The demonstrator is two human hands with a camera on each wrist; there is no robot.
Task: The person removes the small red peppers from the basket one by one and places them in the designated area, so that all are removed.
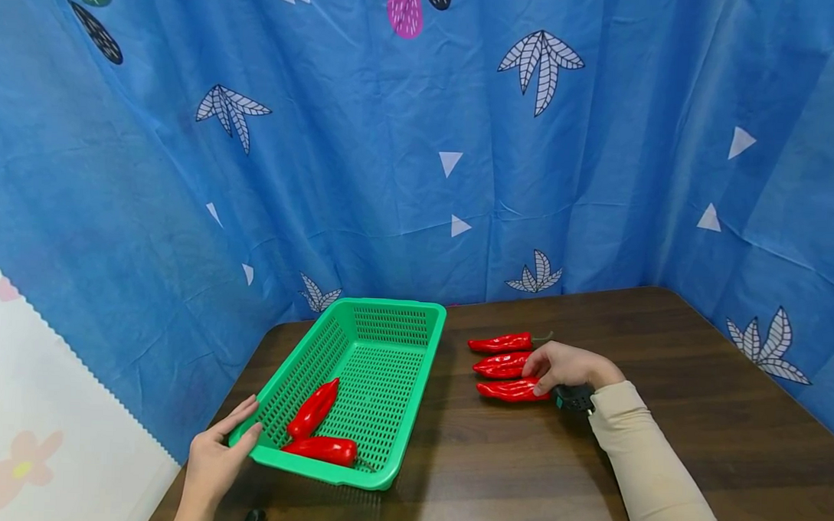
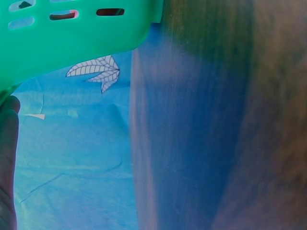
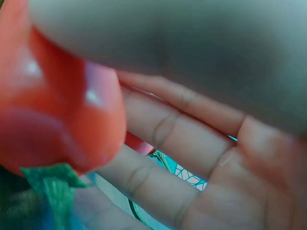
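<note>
A green plastic basket (image 1: 412,398) is gripped at its near left corner by my left hand (image 1: 213,456), and it leans toward me in the head view. Two red peppers lie inside it: one pepper (image 1: 315,409) points away, the other pepper (image 1: 324,450) lies along the near wall. To the right, three red peppers lie in a row. My right hand (image 1: 568,365) holds the stem end of the nearest pepper (image 1: 509,390) between thumb and fingers. Up close in the right wrist view, that pepper (image 3: 72,115) shows its green stem, with the thumb over it.
Behind the nearest one are the middle pepper (image 1: 501,365) and the far pepper (image 1: 502,342). All this is on a dark wooden table (image 1: 506,478). A blue patterned curtain (image 1: 392,175) hangs along the table's back and sides.
</note>
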